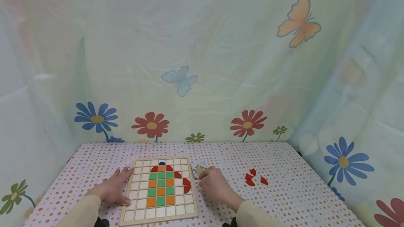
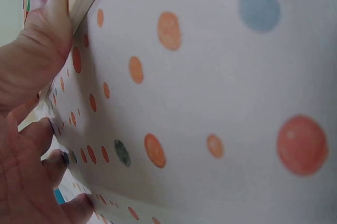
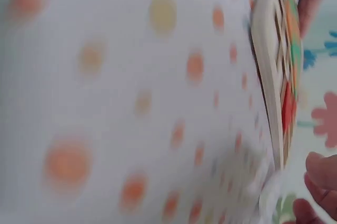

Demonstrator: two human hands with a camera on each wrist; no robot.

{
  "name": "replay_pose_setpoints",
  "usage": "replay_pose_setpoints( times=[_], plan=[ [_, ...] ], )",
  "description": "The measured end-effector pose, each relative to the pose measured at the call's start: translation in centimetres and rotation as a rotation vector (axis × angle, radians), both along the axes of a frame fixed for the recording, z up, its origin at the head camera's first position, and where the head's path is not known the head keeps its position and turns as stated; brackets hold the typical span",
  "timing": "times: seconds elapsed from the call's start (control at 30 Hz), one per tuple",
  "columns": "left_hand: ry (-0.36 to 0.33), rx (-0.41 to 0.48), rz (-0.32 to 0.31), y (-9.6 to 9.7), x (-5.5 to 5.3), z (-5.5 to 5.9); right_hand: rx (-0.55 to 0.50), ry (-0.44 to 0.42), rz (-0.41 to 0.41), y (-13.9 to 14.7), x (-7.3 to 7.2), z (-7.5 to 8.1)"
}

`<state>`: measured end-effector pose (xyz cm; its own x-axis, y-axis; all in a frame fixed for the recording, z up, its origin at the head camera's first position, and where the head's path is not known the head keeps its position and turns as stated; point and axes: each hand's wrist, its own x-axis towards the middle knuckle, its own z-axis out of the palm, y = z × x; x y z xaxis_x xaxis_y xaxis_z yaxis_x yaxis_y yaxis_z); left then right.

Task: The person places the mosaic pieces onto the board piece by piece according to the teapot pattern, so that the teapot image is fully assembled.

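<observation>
My left hand point(image 1: 111, 187) rests at the left side of a wooden grid board point(image 1: 157, 219). Its fingers are spread, with the thumb point(image 2: 55, 10) against the board's frame. On the board, green squares point(image 1: 161, 182) and orange squares point(image 1: 161, 192) form a block, with rounded red pieces point(image 1: 187, 181) around it and a blue piece point(image 1: 162, 163) on top. My right hand point(image 1: 216, 185) hovers just off the board's right edge, over the near side of a small picture card point(image 1: 203, 164). Nothing shows between its loosely bent fingers point(image 3: 321, 171).
Several loose red quarter-round pieces point(image 1: 248, 177) lie on the table to the right of my right hand. A dotted cloth point(image 1: 284, 202) covers the tabletop. Behind it hangs a backdrop point(image 1: 221, 62) printed with flowers and butterflies.
</observation>
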<state>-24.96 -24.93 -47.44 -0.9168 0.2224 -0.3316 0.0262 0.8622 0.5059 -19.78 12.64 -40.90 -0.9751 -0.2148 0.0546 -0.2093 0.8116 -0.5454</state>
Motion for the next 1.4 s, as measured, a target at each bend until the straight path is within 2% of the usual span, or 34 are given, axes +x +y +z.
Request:
replay_pose_setpoints(
  times=[0.1, 0.27, 0.33, 0.5, 0.57, 0.77, 0.93, 1.07, 1.2, 1.4],
  plan=[
    [-0.003, -0.015, 0.006, 0.2, 0.3, 0.4, -0.018, 0.021, -0.038, 2.1, 0.0, 0.3],
    [0.003, -0.017, -0.004, 0.9, 1.5, 2.2, 0.019, 0.082, -0.163, 6.4, 0.2, 0.4],
    [0.006, -0.021, -0.007, 1.2, 2.0, 2.9, 0.043, 0.086, -0.213, 8.1, 0.2, 0.6],
    [0.002, -0.05, -0.014, 1.9, 2.9, 4.4, 0.089, 0.077, -0.269, 12.1, 0.2, 0.9],
    [0.004, -0.053, -0.018, 2.0, 2.9, 4.6, 0.099, 0.076, -0.276, 13.7, 0.1, 1.0],
    [-0.01, -0.023, -0.003, 1.5, 2.5, 4.1, 0.152, 0.037, -0.303, 17.3, 0.0, 1.1],
    [-0.021, -0.024, -0.013, 1.8, 2.9, 4.7, 0.179, -0.05, -0.273, 18.3, -0.2, 0.3],
    [-0.009, -0.032, -0.028, 2.0, 3.5, 5.3, 0.192, -0.083, -0.239, 17.3, -0.5, -0.2],
    [-0.002, -0.027, -0.032, 2.1, 3.9, 5.7, 0.231, -0.104, -0.244, 16.2, -0.7, -0.4],
    [0.005, -0.031, -0.033, 2.2, 3.7, 5.6, 0.202, -0.134, -0.232, 15.4, -0.8, -0.6]
  ],
)
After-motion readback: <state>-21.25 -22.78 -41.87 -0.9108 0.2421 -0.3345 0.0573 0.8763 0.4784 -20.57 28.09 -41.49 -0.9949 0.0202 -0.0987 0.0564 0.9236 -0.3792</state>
